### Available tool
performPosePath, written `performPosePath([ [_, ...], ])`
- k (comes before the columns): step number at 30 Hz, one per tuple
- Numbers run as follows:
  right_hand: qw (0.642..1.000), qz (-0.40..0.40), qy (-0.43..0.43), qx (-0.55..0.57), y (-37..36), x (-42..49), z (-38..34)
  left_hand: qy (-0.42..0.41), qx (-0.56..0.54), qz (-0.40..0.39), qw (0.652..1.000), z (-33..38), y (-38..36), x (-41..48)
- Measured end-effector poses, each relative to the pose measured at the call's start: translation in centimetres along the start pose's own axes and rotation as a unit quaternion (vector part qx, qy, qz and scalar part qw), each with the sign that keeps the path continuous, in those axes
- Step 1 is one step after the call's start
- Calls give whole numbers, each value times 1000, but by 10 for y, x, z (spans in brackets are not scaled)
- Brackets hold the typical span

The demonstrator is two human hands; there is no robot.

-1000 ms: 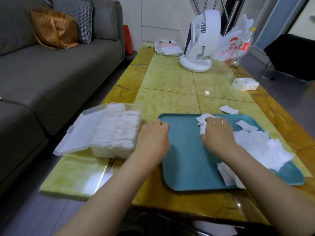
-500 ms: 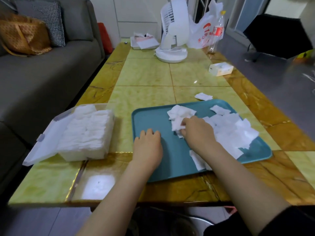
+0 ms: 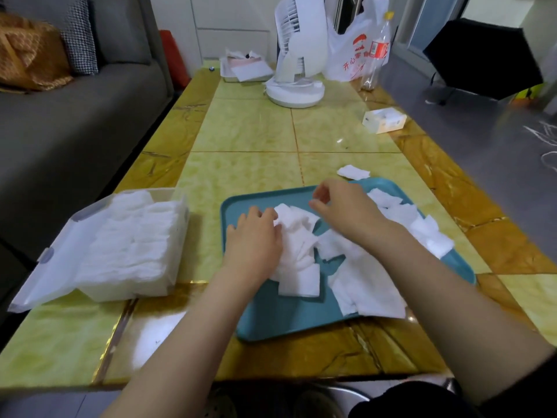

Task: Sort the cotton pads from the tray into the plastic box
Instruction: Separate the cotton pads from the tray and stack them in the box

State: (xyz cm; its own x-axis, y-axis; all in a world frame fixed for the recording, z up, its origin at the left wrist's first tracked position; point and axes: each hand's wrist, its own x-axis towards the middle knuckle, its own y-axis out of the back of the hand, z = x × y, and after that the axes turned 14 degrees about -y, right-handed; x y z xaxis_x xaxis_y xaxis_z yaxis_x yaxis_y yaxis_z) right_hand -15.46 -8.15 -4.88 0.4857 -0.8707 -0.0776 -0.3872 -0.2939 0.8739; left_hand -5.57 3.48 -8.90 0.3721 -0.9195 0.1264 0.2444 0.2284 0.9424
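A teal tray (image 3: 271,315) lies on the yellow tiled table in front of me. Loose white cotton pads (image 3: 301,254) are heaped at its middle, and more cotton pads (image 3: 422,227) spread toward its right edge. My left hand (image 3: 256,236) lies at the left side of the heap, its curled fingers gripping the pads' edge. My right hand (image 3: 340,209) hovers over the far part of the tray with loosely curled fingers and holds nothing. The clear plastic box (image 3: 126,292) stands left of the tray, packed with rows of pads, its lid (image 3: 45,267) folded open to the left.
One stray pad (image 3: 352,171) lies on the table just beyond the tray. Farther back stand a white fan (image 3: 298,55), a small tissue box (image 3: 384,119), a bottle (image 3: 375,52) and a plastic bag (image 3: 346,55). A grey sofa (image 3: 75,131) runs along the left.
My right hand dragged a bunch of pads to the tray's middle and let go of them, then rose. My left hand slid from the tray's left edge onto that bunch.
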Motion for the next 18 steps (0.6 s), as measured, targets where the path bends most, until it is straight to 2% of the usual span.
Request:
performPosePath([
  [4,997,18,-34,-65,6,67,8,-74,34,-42,996,-9,2,41],
  [10,970,-69,-140,-186,-5,138,28,-117,44,-163,979,-25,-12,71],
  [14,944,-133,-124,-275,-13,154,37,-127,55,-167,976,-26,-15,83],
  [18,951,-114,-136,-252,-5,156,38,-128,58,-169,975,-22,-15,90],
])
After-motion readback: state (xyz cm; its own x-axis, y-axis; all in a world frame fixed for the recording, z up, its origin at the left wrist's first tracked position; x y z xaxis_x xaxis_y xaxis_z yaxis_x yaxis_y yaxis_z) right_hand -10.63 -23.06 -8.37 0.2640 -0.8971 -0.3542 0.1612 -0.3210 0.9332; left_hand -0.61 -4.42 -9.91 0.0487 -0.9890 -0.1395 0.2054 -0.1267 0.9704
